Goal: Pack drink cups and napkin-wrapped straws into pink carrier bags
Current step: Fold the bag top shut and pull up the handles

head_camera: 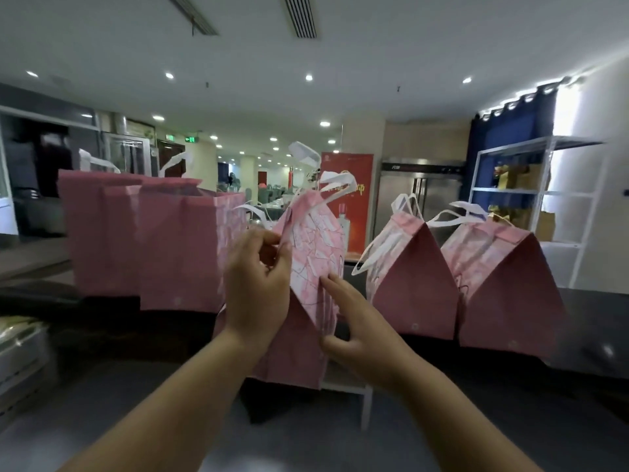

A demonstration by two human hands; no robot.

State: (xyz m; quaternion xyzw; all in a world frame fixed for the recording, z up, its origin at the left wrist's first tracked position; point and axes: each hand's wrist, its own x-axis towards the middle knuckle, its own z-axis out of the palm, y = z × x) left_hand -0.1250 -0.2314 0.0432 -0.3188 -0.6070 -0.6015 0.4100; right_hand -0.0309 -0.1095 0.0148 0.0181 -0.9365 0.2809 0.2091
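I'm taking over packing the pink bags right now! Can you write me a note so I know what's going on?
Left hand: pinches the middle bag near its top.
Right hand: straight fingers lie against that bag's side.
Other bags stand on the counter: the right bags have tops folded shut, the left bags have tops open.
Done: probably the right pair.
Left: close the middle bag, then check the left pair. No cups or straws show, so I cannot tell what is inside.

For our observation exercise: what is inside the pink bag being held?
Nothing shows. The pink bag is pinched at its top by the left hand; paper walls hide any contents.
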